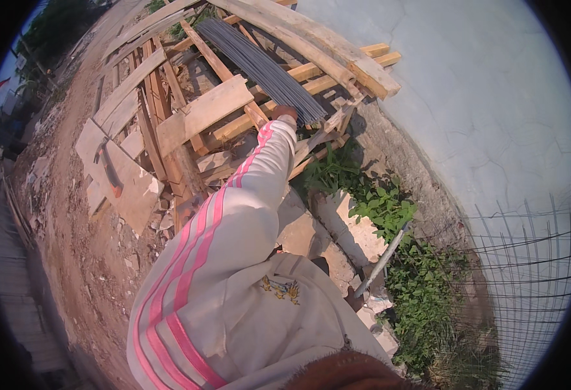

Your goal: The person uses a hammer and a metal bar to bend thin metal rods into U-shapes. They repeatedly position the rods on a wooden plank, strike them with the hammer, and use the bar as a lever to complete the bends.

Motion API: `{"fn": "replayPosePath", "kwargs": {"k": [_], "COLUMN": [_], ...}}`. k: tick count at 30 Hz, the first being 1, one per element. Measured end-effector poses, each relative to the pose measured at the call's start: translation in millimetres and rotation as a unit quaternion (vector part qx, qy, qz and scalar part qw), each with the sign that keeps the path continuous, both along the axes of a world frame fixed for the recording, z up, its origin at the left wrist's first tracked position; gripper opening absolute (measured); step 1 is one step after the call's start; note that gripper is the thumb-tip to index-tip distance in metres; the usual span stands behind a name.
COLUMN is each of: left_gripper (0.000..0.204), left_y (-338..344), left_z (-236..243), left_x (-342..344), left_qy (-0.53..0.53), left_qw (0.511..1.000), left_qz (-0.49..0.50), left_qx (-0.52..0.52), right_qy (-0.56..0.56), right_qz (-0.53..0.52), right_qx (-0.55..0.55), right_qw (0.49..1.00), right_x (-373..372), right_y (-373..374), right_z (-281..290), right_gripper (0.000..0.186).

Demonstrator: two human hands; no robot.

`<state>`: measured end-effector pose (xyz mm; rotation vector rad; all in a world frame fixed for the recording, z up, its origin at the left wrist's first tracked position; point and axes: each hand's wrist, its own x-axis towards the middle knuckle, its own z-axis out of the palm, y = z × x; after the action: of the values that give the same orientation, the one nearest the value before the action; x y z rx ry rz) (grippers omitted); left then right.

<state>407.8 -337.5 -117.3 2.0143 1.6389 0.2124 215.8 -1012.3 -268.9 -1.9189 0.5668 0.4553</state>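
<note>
A bundle of thin grey steel rods [259, 68] lies across timber beams ahead of me. Stretched forward in a white sleeve with pink stripes, my left arm reaches the bundle's near end. There my left hand [285, 112] is closed at the left edge of the rods; its fingertips are hidden. Low on the right, partly behind my jacket, my right hand [354, 299] is closed around the lower end of a pale stick-like bar [383, 259]. The bar slants up and to the right over green plants; its exact kind is unclear.
A hammer [108, 170] with an orange handle end lies on a plywood sheet [132, 195] at left. Loose planks [204, 110] surround the rods. Broken concrete blocks [337, 227] and leafy plants [422, 292] lie below. Wire mesh [526, 260] leans against the pale wall [480, 97].
</note>
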Motion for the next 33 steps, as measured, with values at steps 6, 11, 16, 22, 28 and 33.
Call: {"fn": "replayPosePath", "kwargs": {"k": [6,11,16,22,28,33], "left_gripper": [0.032,0.028,0.016,0.013,0.010,0.013], "left_y": [-31.8,-28.7,19.6,53.5,-90.3,-237.2], "left_z": [42.4,85.3,158.4,187.9,224.6,208.1], "left_x": [-27.0,-21.0,-27.1,-66.9,-172.0,-292.2], "left_qy": [-0.017,-0.191,-0.651,-0.533,-0.587,-0.551], "left_qw": [0.996,0.968,0.702,0.808,0.791,0.826], "left_qz": [0.048,0.135,0.179,0.241,0.146,0.105], "left_qx": [0.076,0.093,-0.226,-0.074,-0.097,-0.055], "right_qy": [0.119,0.131,0.119,0.112,0.088,0.041], "right_qz": [0.080,0.148,0.207,0.275,0.361,0.448], "right_qx": [-0.054,-0.070,-0.073,-0.093,-0.140,-0.227], "right_qw": [0.988,0.978,0.968,0.950,0.918,0.864], "right_x": [52.1,88.0,123.2,149.2,173.1,205.6], "right_y": [-35.8,-43.7,-36.2,-30.0,-24.5,-4.2], "right_z": [-4.5,-22.2,-35.9,-41.7,-46.2,-72.3], "right_gripper": [0.042,0.043,0.045,0.047,0.050,0.052]}}
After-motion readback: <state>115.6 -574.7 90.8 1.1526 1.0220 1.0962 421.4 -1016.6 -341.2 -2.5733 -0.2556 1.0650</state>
